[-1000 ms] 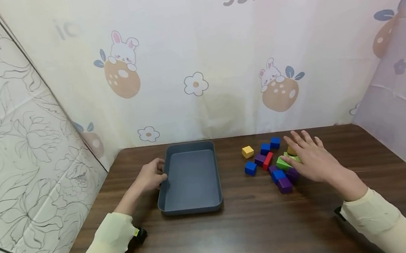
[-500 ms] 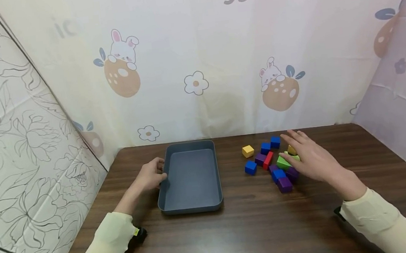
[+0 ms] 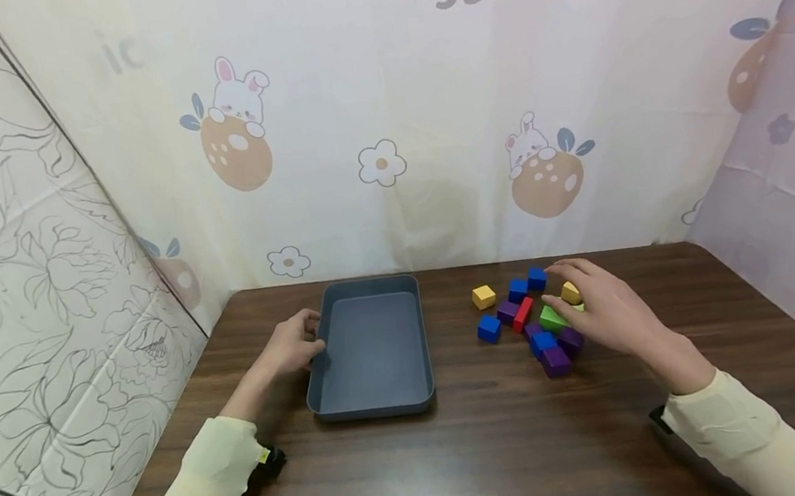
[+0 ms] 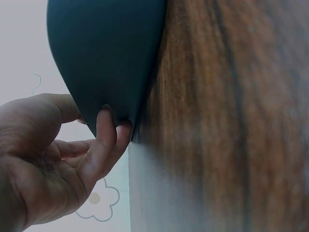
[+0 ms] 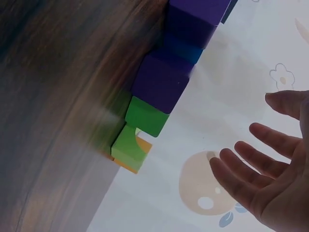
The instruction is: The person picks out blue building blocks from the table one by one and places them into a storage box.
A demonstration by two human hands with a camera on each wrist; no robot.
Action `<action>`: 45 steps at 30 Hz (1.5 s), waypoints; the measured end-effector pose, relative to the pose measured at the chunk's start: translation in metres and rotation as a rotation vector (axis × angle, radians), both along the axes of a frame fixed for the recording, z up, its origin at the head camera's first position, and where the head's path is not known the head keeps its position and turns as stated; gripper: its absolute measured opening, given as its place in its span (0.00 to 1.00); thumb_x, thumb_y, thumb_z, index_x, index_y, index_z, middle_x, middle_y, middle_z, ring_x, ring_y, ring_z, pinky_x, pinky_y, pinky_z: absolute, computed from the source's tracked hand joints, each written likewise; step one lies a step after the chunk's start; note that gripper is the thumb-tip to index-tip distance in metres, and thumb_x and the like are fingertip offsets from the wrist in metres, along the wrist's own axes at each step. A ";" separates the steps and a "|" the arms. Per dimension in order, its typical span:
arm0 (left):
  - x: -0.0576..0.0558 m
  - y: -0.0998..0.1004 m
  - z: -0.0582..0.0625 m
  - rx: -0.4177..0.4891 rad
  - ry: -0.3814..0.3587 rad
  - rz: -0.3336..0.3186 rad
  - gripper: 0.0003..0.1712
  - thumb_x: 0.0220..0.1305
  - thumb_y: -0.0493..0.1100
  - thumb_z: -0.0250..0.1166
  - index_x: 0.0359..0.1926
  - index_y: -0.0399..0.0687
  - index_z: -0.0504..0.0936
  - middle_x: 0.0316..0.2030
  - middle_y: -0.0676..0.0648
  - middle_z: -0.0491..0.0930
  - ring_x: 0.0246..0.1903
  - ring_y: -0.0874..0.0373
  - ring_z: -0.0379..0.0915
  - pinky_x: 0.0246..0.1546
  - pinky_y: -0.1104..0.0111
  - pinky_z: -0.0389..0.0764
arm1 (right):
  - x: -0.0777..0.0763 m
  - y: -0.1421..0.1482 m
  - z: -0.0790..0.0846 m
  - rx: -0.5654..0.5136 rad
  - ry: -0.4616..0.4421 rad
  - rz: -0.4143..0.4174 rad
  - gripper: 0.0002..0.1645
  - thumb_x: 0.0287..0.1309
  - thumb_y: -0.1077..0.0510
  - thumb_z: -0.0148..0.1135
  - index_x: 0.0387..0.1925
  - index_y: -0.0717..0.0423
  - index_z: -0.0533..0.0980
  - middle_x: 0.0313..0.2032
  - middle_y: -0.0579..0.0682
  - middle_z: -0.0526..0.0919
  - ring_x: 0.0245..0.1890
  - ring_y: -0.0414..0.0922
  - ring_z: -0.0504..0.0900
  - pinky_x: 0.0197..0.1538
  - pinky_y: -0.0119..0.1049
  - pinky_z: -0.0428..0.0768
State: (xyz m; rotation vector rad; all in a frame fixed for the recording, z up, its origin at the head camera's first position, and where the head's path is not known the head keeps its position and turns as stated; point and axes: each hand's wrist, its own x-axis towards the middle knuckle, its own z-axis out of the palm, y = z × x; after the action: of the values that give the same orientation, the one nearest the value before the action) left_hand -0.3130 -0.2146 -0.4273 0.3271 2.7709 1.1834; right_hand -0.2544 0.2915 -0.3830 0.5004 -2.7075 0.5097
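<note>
My left hand (image 3: 291, 346) grips the left wall of a grey rectangular tray (image 3: 373, 357), its thumb at the rim. The left wrist view has the fingertips against the tray's outer wall (image 4: 106, 53). Over the right end of a loose group of toy blocks hovers my right hand (image 3: 607, 310), fingers spread and holding nothing. Nearest to it are a yellow block (image 3: 570, 293) and a green block (image 3: 551, 319). In the right wrist view, a light green block (image 5: 126, 147) with a curved notch sits beside purple blocks (image 5: 161, 81), apart from the fingers.
Left of the right hand lie a red block (image 3: 522, 315), a blue block (image 3: 489, 328), another yellow block (image 3: 483, 297) and several more blue and purple ones. A patterned curtain (image 3: 395, 224) hangs along the back edge of the wooden table (image 3: 465, 453).
The right hand's fingers have bent downward and drawn in slightly, uncovering more of the yellow block beside them. The left hand and tray stay in place.
</note>
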 end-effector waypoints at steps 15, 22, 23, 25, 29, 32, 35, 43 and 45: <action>-0.002 0.001 0.001 0.003 -0.002 0.002 0.31 0.68 0.32 0.63 0.70 0.30 0.69 0.53 0.32 0.81 0.36 0.49 0.85 0.26 0.61 0.90 | 0.004 -0.007 -0.003 -0.015 -0.063 0.060 0.23 0.70 0.52 0.70 0.59 0.63 0.80 0.58 0.64 0.82 0.50 0.59 0.85 0.51 0.61 0.86; -0.003 0.003 0.003 -0.002 -0.012 -0.002 0.31 0.68 0.31 0.62 0.70 0.30 0.68 0.53 0.31 0.81 0.37 0.48 0.85 0.28 0.61 0.90 | 0.011 -0.015 -0.003 0.005 -0.116 0.049 0.21 0.68 0.52 0.72 0.53 0.62 0.82 0.49 0.61 0.84 0.41 0.52 0.84 0.42 0.52 0.89; -0.003 0.003 0.003 -0.002 -0.011 0.000 0.31 0.68 0.31 0.62 0.70 0.29 0.68 0.53 0.31 0.81 0.37 0.48 0.85 0.28 0.61 0.90 | 0.011 -0.016 -0.002 0.016 -0.119 0.050 0.21 0.67 0.51 0.72 0.52 0.62 0.82 0.47 0.60 0.84 0.40 0.51 0.84 0.41 0.51 0.89; -0.003 0.003 0.004 -0.002 -0.009 0.003 0.31 0.68 0.31 0.62 0.70 0.29 0.68 0.52 0.32 0.81 0.36 0.48 0.85 0.28 0.60 0.90 | 0.011 -0.019 -0.001 0.035 -0.128 0.053 0.20 0.66 0.51 0.73 0.50 0.62 0.83 0.44 0.59 0.85 0.38 0.50 0.83 0.39 0.50 0.88; -0.003 0.003 0.005 -0.004 -0.004 0.005 0.31 0.67 0.31 0.63 0.70 0.29 0.68 0.51 0.32 0.81 0.36 0.49 0.85 0.28 0.60 0.90 | 0.010 -0.024 -0.004 0.064 -0.145 0.072 0.19 0.65 0.51 0.74 0.48 0.62 0.84 0.41 0.57 0.85 0.36 0.49 0.82 0.37 0.48 0.87; -0.003 0.002 0.004 -0.003 0.001 0.007 0.31 0.67 0.31 0.62 0.70 0.29 0.68 0.51 0.32 0.81 0.36 0.49 0.85 0.27 0.61 0.90 | 0.009 -0.027 -0.009 0.076 -0.147 0.084 0.16 0.64 0.52 0.75 0.46 0.60 0.84 0.40 0.55 0.85 0.36 0.49 0.83 0.36 0.46 0.86; -0.003 0.002 0.003 -0.004 0.003 0.007 0.32 0.67 0.31 0.62 0.70 0.29 0.68 0.51 0.32 0.81 0.35 0.49 0.85 0.27 0.61 0.90 | 0.009 -0.030 -0.012 0.093 -0.142 0.099 0.15 0.63 0.53 0.76 0.44 0.60 0.84 0.39 0.53 0.85 0.35 0.47 0.82 0.36 0.45 0.86; -0.001 0.001 0.002 -0.017 0.001 0.003 0.31 0.68 0.31 0.62 0.70 0.29 0.68 0.52 0.32 0.81 0.36 0.50 0.85 0.27 0.61 0.90 | 0.012 -0.035 -0.016 0.159 -0.166 0.116 0.14 0.61 0.52 0.78 0.40 0.57 0.85 0.36 0.49 0.85 0.35 0.43 0.81 0.40 0.46 0.87; -0.001 0.001 0.002 -0.015 0.002 0.001 0.31 0.67 0.31 0.62 0.70 0.28 0.68 0.52 0.32 0.81 0.36 0.49 0.85 0.27 0.61 0.90 | 0.012 -0.036 -0.017 0.163 -0.164 0.111 0.13 0.60 0.53 0.78 0.40 0.57 0.85 0.36 0.50 0.86 0.36 0.44 0.83 0.41 0.48 0.88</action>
State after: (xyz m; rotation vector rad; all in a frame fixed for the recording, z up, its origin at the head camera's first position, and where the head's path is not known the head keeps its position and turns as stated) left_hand -0.3137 -0.2140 -0.4251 0.3254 2.7811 1.1626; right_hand -0.2421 0.2558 -0.4000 0.6834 -2.9060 0.3745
